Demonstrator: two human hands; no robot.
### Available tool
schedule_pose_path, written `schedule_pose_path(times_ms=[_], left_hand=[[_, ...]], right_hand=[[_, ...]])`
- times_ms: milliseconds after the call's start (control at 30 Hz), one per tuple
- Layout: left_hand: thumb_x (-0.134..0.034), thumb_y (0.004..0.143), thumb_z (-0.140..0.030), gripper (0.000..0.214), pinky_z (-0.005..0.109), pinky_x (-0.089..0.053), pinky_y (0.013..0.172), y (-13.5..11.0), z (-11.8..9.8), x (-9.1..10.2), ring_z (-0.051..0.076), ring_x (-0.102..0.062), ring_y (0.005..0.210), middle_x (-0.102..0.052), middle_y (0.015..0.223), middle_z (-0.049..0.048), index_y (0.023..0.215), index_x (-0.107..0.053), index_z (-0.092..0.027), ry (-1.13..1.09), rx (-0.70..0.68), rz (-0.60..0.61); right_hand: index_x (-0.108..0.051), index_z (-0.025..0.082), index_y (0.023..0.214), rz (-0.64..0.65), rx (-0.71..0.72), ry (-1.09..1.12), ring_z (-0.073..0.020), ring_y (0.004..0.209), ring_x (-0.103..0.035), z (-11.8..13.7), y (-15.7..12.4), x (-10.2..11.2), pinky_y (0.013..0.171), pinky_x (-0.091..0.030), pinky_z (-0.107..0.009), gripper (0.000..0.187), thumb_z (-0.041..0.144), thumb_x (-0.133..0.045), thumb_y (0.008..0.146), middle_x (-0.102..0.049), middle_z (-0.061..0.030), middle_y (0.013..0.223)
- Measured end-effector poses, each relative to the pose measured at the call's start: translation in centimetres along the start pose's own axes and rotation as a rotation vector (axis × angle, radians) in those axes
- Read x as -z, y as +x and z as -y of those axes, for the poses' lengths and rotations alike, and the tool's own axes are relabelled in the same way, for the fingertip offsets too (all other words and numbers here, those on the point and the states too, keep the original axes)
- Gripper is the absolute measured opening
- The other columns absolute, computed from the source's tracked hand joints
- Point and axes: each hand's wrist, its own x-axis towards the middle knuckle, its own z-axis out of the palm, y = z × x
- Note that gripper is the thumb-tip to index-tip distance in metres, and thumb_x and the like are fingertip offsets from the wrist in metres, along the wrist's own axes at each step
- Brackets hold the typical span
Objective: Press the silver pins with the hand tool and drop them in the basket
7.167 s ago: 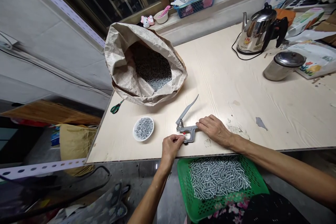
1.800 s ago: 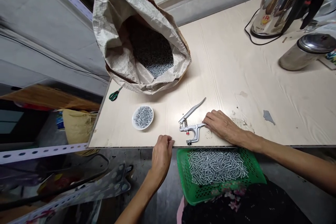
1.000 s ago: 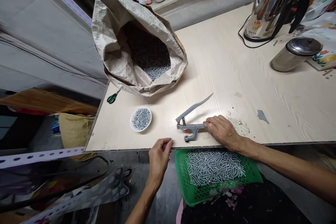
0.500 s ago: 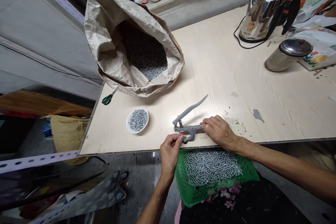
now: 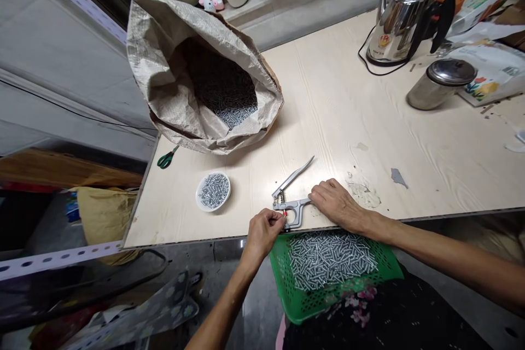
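Observation:
A grey pair of hand-press pliers rests at the table's front edge, its upper lever raised above a spring and a red tip at its jaw. My right hand is closed around the end of its lower handle. At the jaw, my left hand pinches with thumb and forefinger; what it holds is too small to make out. Below the edge, a green basket on my lap holds many silvery, screw-like metal pieces. A white bowl of smaller silvery pieces stands left of the pliers.
A large open woven sack of metal pieces stands behind the bowl. Green-handled scissors lie at the table's left edge. Far right are a steel kettle with a cord and a lidded jar.
The pliers have turned and tilted in my right hand, so the raised lever looks narrower and the red tip shows more. My left fingers stay at the jaw. The whole view has shifted slightly.

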Motion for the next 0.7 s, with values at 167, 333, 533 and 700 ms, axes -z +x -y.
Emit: schedule_pose_path(times_ms=[167,333,533,700], left_hand=[[-0.059,0.07,-0.036,0.024,0.026,-0.039,0.061,0.6,-1.3,0.8,0.017,-0.059,0.065,-0.066,0.066,0.003,0.065,-0.066,-0.014,0.108,0.047,0.105],[-0.059,0.068,-0.04,0.028,0.025,-0.035,0.057,0.8,-1.2,0.7,0.015,-0.055,0.06,-0.061,0.058,0.0008,0.061,-0.065,-0.014,0.1,0.072,0.129],[-0.057,0.066,-0.041,0.028,0.027,-0.037,0.06,0.9,-0.3,0.3,0.016,-0.056,0.063,-0.064,0.064,0.0031,0.065,-0.064,-0.014,0.022,0.088,0.126],[-0.058,0.065,-0.042,0.028,0.027,-0.039,0.061,0.8,0.2,0.1,0.018,-0.058,0.065,-0.065,0.067,0.0043,0.067,-0.064,-0.014,-0.002,0.083,0.098]], right_hand=[[-0.052,0.018,0.08,0.033,-0.001,-0.024,-0.0196,0.077,-0.041,0.0,0.1,0.0,0.069,-0.029,-0.035,0.023,0.009,-0.036,0.093,-0.055,-0.005,0.08],[-0.053,0.018,0.081,0.069,-0.012,-0.022,-0.0199,0.077,-0.041,-0.1,0.1,-0.1,0.069,-0.028,-0.035,0.02,0.008,-0.039,0.091,-0.056,-0.0051,0.081],[-0.056,0.017,0.096,0.079,-0.103,0.108,-0.0216,0.088,-0.044,-0.9,1.1,0.3,0.074,-0.03,-0.035,0.016,0.03,-0.047,0.093,-0.059,-0.0072,0.099],[-0.055,0.02,0.112,0.09,-0.08,-0.001,-0.0234,0.094,-0.043,-2.1,5.0,0.5,0.074,-0.029,-0.035,0.024,0.016,-0.039,0.094,-0.058,-0.0075,0.115]])
